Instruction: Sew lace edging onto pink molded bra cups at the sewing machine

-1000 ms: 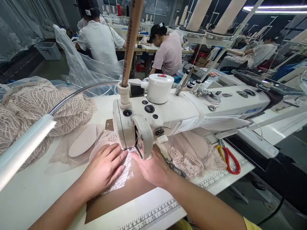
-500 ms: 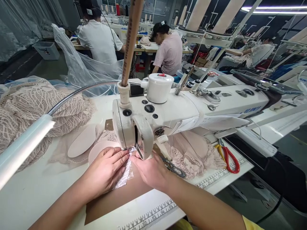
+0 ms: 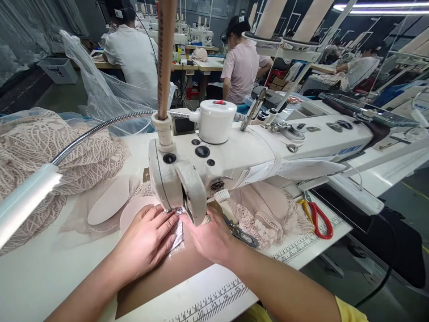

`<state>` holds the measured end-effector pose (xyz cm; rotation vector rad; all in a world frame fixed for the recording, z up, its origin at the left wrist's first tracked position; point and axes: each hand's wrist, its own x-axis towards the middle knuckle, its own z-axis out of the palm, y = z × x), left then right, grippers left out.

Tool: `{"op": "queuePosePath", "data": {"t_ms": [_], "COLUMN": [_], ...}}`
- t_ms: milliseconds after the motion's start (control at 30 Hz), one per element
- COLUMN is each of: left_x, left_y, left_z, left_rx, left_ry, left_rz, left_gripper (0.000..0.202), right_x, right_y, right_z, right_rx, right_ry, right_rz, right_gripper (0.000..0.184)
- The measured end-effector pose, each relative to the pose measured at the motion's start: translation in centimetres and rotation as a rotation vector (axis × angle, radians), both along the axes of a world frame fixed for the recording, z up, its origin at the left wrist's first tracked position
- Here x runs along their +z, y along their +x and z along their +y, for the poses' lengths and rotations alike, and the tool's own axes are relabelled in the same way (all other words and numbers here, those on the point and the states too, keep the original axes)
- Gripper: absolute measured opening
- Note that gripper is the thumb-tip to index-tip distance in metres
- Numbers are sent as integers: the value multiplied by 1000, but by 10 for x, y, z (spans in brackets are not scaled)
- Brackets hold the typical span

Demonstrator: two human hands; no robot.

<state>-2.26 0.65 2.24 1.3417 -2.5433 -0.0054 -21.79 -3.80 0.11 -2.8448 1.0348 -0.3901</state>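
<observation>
White patterned lace strip at foot of white metal sewing-machine head. Left hand flat on strip, fingers together; right hand part-hidden, grip cannot be told. Risk: nipped fingers, from crowding head.

Machine head blocks front (scissors right); table passable near left.

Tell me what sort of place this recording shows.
Most likely a garment factory's sewing floor: a JUKI sewing machine fills the foreground, beige lace fabric is heaped to its left, and further sewing machines stand in the background.
</observation>
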Motion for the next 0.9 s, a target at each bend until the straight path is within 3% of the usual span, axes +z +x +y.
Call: {"op": "queuePosePath", "data": {"t_ms": [500,900], "left_x": [-8,-9], "left_y": [-1,4], "left_z": [3,4], "left_rx": [60,-19], "left_ry": [53,-13], "left_rz": [18,87], "left_gripper": [33,28], "right_x": [5,8], "right_y": [-12,-15], "right_z": [1,3], "right_rx": [64,210], "right_ry": [39,103], "right_rz": [-64,13], "right_gripper": [29,22]}}
